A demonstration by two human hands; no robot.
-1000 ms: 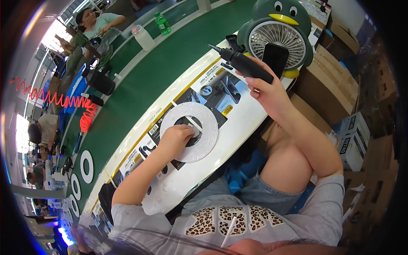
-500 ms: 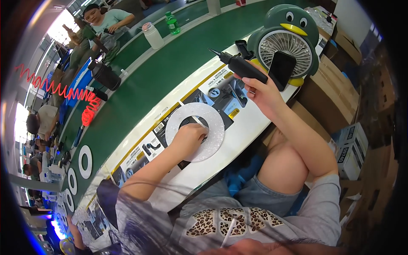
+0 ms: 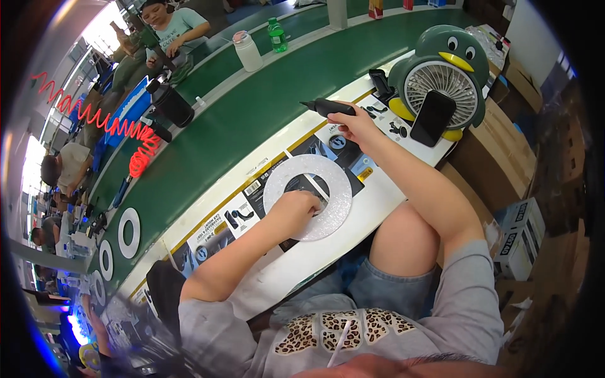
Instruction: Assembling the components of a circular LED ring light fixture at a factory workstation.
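Observation:
A flat white speckled ring [image 3: 340, 195] lies on printed cardboard on the white work surface in front of me. My left hand [image 3: 295, 211] reaches across the ring's near left side, fingers curled closed at its inner edge; the fingertips are partly hidden. In my right hand [image 3: 359, 126] is a black squeeze bottle [image 3: 334, 108] with a thin pointed nozzle. It is held above the surface beyond the ring, its tip pointing left and away from the ring.
A green penguin-shaped fan [image 3: 441, 82] stands at the right, with a dark phone [image 3: 433, 118] leaning against it. Several white rings [image 3: 129, 233] lie on the green conveyor belt [image 3: 214, 148]. A black bottle [image 3: 170, 106] and red coiled hose [image 3: 144, 154] are beyond. A co-worker [image 3: 176, 31] sits opposite.
My right hand has brought the black squeeze bottle left, away from the fan, and tipped it flatter. My left hand stays at the ring's inner edge. The whole view has shifted slightly.

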